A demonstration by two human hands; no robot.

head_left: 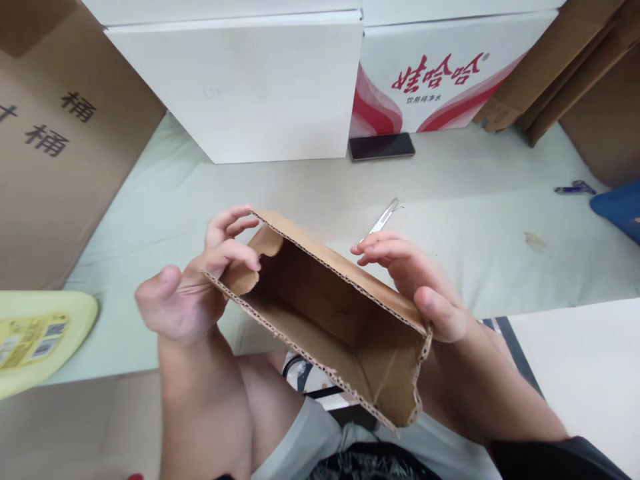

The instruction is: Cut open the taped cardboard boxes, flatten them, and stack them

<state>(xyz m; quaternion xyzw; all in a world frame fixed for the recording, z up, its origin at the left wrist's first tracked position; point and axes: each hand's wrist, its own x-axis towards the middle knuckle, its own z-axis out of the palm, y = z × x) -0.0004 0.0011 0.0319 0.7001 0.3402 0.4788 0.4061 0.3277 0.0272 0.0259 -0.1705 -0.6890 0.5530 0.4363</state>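
A small cardboard box [325, 313] is held up above my lap, tilted, its open side towards me. The inside is bare brown board, and its cut edges are rough. My left hand [195, 287] grips the left end, with a finger reaching in against a folded flap [243, 277]. At the right end, my right hand [425, 283] holds the box, thumb by the corner and fingers stretched along the far side. Just beyond those fingertips lies a slim silver tool [384, 219], partly hidden, its kind unclear.
A black phone [382, 147] lies before white cartons [285, 93] at the back. Big brown cartons [60, 153] stand left, folded cardboard [550, 60] right. A pale yellow plastic item [55, 327] is at the left edge. A small purple object [575, 189] sits near something blue [620, 207].
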